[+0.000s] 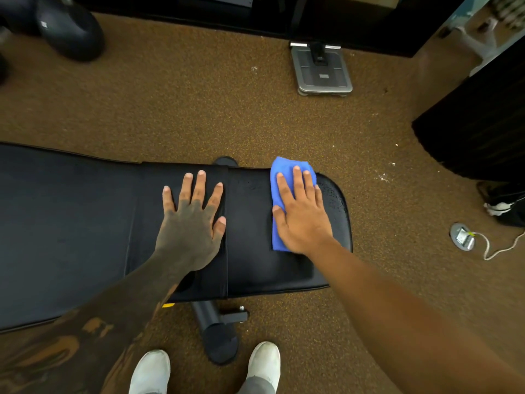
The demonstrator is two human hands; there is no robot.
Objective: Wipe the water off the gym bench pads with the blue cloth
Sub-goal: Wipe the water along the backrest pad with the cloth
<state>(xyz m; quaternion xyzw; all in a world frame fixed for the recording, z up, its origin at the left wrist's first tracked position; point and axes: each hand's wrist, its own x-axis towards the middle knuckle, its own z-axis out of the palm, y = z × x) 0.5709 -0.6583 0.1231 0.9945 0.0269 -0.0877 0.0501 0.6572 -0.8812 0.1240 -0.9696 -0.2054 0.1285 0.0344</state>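
Right hand presses the blue cloth flat on the bench's seat pad, fingers together. Left hand rests spread wide just beside it, palm down.

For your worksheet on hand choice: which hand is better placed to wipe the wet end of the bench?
Right hand: it presses the blue cloth beside the droplets. Left hand lies bare.

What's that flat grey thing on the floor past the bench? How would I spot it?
Start at the black bench pad where the right hand presses the blue cloth, then look straight beyond it across the brown carpet toward the dark wall. There lies a square grey bathroom scale, the only pale, flat metal-edged slab among dark equipment.
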